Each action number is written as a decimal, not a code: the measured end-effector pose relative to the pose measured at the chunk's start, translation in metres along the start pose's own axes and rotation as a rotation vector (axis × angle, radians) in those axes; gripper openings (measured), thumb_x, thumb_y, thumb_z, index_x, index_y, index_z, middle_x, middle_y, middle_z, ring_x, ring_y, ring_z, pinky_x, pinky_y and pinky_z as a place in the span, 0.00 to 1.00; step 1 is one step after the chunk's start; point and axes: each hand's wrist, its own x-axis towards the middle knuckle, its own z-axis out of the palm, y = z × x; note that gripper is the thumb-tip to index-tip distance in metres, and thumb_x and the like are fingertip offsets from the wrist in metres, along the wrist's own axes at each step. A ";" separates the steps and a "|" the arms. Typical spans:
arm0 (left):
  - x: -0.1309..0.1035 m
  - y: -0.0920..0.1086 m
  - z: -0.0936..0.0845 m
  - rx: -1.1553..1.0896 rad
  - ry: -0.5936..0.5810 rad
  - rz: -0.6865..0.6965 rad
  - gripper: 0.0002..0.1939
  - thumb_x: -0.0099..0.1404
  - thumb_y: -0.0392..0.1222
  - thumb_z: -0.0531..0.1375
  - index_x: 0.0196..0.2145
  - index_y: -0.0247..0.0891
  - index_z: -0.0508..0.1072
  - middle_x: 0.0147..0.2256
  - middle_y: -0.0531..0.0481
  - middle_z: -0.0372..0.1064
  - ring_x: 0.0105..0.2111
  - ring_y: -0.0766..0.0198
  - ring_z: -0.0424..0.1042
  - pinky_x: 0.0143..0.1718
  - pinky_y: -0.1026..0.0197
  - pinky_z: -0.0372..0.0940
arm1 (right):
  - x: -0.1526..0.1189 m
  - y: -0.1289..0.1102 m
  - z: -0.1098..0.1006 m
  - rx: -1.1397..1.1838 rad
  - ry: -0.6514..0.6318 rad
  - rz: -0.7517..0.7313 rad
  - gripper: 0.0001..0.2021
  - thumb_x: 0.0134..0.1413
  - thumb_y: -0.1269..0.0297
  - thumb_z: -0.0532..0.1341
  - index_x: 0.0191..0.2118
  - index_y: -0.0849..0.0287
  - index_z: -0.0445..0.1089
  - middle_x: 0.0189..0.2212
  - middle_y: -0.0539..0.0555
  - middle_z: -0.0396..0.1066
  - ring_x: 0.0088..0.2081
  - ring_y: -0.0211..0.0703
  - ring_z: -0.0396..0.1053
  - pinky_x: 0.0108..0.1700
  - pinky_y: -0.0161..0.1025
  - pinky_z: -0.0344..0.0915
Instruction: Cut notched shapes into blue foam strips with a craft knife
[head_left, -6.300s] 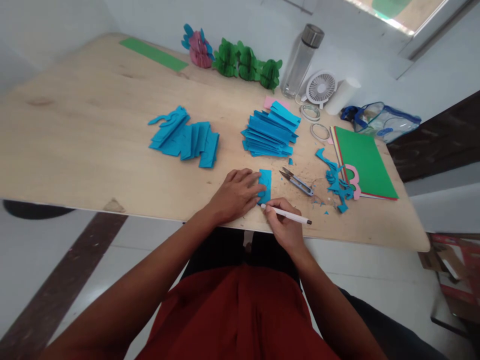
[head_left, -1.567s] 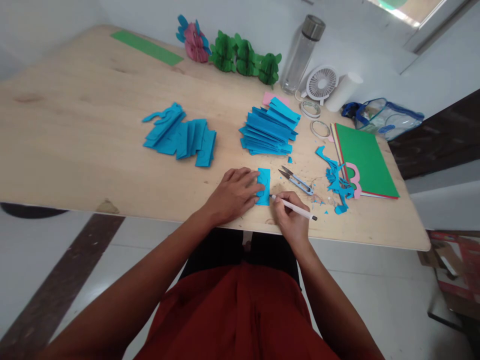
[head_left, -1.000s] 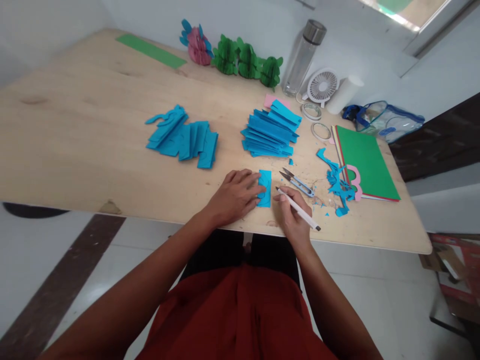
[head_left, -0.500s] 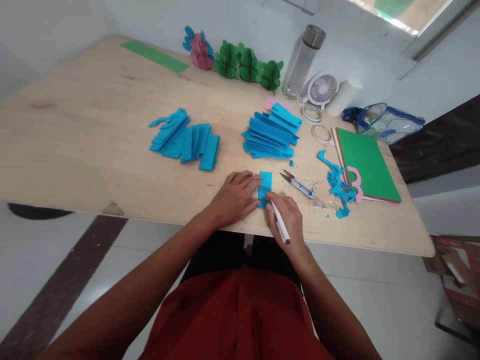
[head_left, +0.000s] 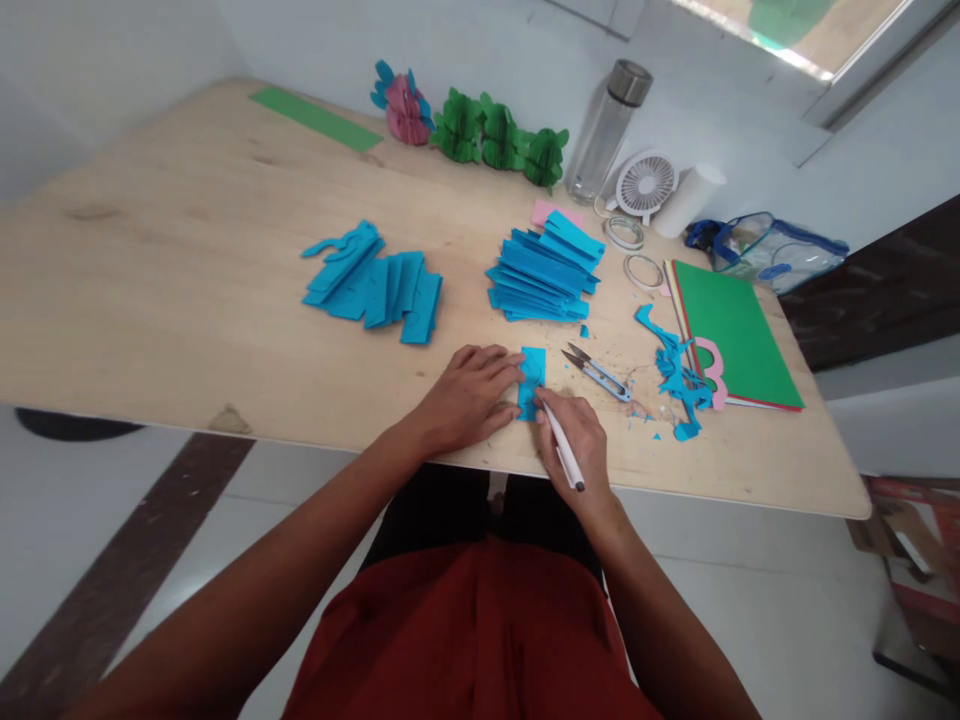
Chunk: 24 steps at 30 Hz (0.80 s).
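Observation:
A small blue paper rectangle (head_left: 533,362) lies near the table's front edge, with dark drawn lines on it. My left hand (head_left: 474,397) rests flat beside it, fingers spread and fingertips pressing its left edge. In my right hand (head_left: 579,440) is a white pen (head_left: 562,441), its tip down at the paper's right side. Thread snips (head_left: 598,373) with dark blades lie just right of the paper. Behind it is a stack of blue paper strips (head_left: 544,275); to the left, more folded blue pieces (head_left: 375,285) carry drawn curves.
Blue scraps (head_left: 679,370) and a pink cutout (head_left: 710,370) lie at right by green paper sheets (head_left: 739,330). Tape rolls (head_left: 643,271), a fan (head_left: 646,185), a bottle (head_left: 609,135) and green paper crafts (head_left: 499,135) stand along the back. A clear pouch (head_left: 784,250) sits behind the sheets.
The camera view has shifted slightly, so everything sits a little lower. The pen has moved very slightly on the paper; my left hand stays in place.

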 end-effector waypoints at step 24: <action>-0.001 0.000 0.001 -0.031 0.014 -0.002 0.15 0.67 0.44 0.57 0.51 0.40 0.69 0.60 0.43 0.66 0.61 0.48 0.60 0.60 0.44 0.54 | 0.020 -0.005 0.010 0.453 0.064 0.526 0.08 0.55 0.57 0.60 0.33 0.56 0.70 0.26 0.48 0.73 0.23 0.36 0.64 0.26 0.34 0.61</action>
